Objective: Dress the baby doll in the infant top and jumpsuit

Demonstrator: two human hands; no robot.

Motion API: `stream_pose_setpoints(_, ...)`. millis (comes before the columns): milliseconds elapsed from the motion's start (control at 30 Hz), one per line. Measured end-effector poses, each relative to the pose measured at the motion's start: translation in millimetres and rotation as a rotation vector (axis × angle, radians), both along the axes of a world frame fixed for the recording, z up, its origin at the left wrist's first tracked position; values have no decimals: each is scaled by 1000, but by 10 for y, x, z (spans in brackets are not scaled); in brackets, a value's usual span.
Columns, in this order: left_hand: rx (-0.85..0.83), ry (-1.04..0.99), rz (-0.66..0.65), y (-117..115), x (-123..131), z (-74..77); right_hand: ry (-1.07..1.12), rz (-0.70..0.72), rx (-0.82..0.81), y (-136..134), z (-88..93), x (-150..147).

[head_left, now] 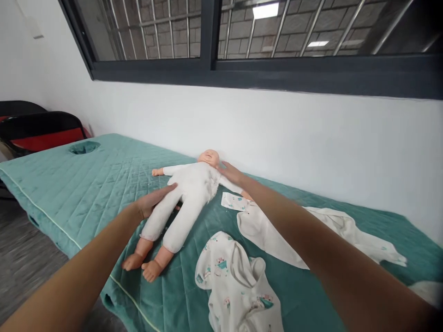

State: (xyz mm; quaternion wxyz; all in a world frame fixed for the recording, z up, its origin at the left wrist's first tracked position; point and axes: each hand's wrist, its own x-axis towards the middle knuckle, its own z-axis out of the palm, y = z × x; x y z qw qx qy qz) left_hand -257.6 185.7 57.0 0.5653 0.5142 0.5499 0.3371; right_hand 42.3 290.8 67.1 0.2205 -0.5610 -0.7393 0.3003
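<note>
A baby doll (195, 182) with a white cloth body and pink plastic head, hands and feet lies face up on a green quilted bed cover (114, 180). My left hand (154, 200) is closed around its upper leg, thumb on top and fingertips showing underneath between the legs. At the doll's shoulder, beside the head, my right hand (231, 173) grips with the thumb in front; some of its fingers are hidden. A printed white baby garment (238, 286) lies crumpled near the front. Under my right forearm is another white baby garment (266, 230), partly covered by the arm.
A white wall (277, 133) runs along the bed's far side, beneath a dark-framed window (207, 69) with metal bars. Black and red chairs (44, 133) stand at the far left. The cover has a round hole (84, 147). Another white cloth (427, 291) shows at the right edge.
</note>
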Motion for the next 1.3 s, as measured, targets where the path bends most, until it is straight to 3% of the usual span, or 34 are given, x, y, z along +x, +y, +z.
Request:
stream_pose_setpoints(167,384,517,221,-294,-16,133,-353,-186,-60,-522,-135,990)
stream_pose_setpoints(233,554,659,192,-568,96,196,-489,-249,-62,-834,-109,1387)
stream_pose_setpoints(300,826,805,-80,-920,297,209,-606,-268,-77,-1152,-43,1688)
stream_pose_setpoints(400,1078,866,-666,-1437,672,109,-735,-240,-69,-1567,101,1904)
stream_pose_setpoints(433,1106,877,-758,-1566,788,58,-770,-226,-56,-1680,157,1918)
stream_pose_setpoints(500,1120,901,-819,-1732,980,-31,-831,-200,-23,-1872,273,1882)
stream_pose_setpoints(633,1115,880,-753,-1822,1242,-18,-908,-151,69,-2202,554,1682)
stream_pose_setpoints(800,1147,760,-491,-1983,1634,285,-889,-48,228,-2774,1013,1374)
stream_pose_setpoints(933,1176,586,-383,-2180,2049,495,-824,132,372,-3403,1359,1180)
stream_pose_setpoints(1033,1132,505,-265,-2320,2269,613,-783,178,398,-3874,1529,1161)
stream_pose_setpoints(1167,1138,573,-210,-2471,2320,800,-652,51,302,-4385,1568,1321)
stream_pose_setpoints(1300,1213,561,-109,-2627,2254,962,-362,-126,69,-4694,1293,1436)
